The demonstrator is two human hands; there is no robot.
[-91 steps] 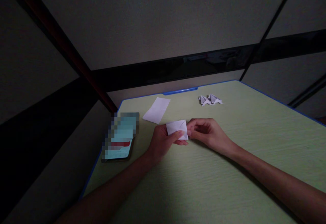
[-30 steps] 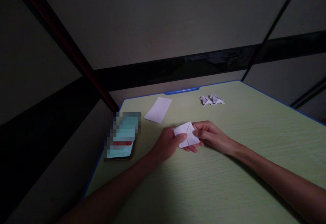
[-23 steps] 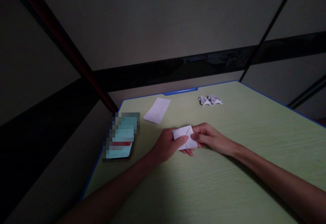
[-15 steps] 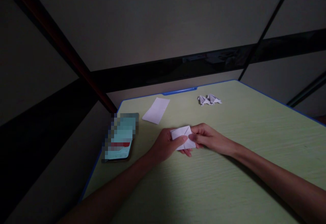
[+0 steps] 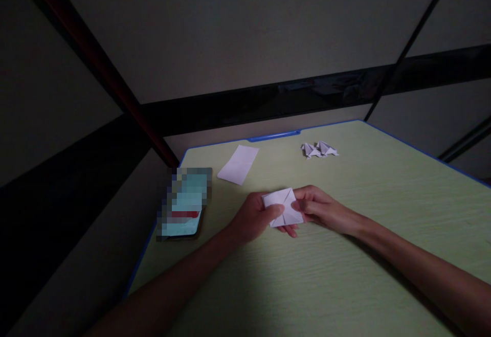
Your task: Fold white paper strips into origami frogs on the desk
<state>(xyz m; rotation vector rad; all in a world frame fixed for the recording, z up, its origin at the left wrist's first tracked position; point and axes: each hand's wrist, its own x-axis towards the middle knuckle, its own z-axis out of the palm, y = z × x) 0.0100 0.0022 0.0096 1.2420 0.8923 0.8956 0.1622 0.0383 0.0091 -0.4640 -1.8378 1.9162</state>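
A small white folded paper, roughly square with creases and flaps meeting near its middle, is held between both hands above the table. My left hand grips its left side, the thumb lying flat on top and fingertips showing beneath the lower edge. At the right edge, my right hand pinches the paper, its thumb on the upper face and the other fingers partly hidden behind.
A phone with a lit, partly pixelated screen lies at left. Behind the hands is a flat white paper sheet. Folded paper figures stand toward the back right. The pale green table has a blue edge and meets a cabinet-like panel.
The whole view has shifted slightly, with table items appearing a little to the right. My right thumb sits nearer the paper's right edge, showing more of the creased face.
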